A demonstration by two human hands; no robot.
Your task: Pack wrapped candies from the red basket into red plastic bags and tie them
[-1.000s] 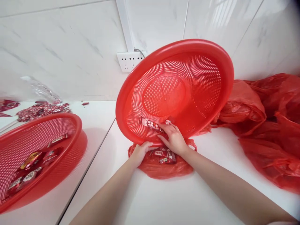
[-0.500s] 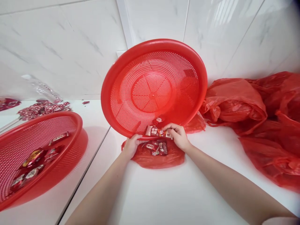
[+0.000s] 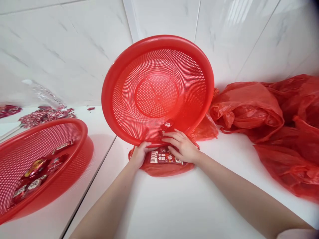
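A red plastic mesh basket (image 3: pixel 159 109) is tipped toward me, its near rim low over a red plastic bag (image 3: pixel 161 171). My left hand (image 3: pixel 140 155) grips that rim at its lower left, fingers partly hidden inside. My right hand (image 3: pixel 183 146) reaches across the rim, fingers apart and stretched into the basket. Its fingertips lie by a small red packet (image 3: pixel 167 125) at the basket's lower side; contact is hard to make out. Below the rim, a red and cream snack packet (image 3: pixel 161 157) with printed characters lies on other packets in the bag's mouth.
Another red mesh basket (image 3: pixel 82 136) holds several shiny packets at the left. Behind it are a patterned red pile (image 3: pixel 47 114) and clear plastic (image 3: pixel 45 94). Filled red bags (image 3: pixel 249 106) crowd the right side. A tiled wall (image 3: pixel 74 49) stands behind.
The snack packet has left my right hand and now lies in the bag. That hand has opened and moved further into the basket. The tipped basket has shifted slightly left and up.
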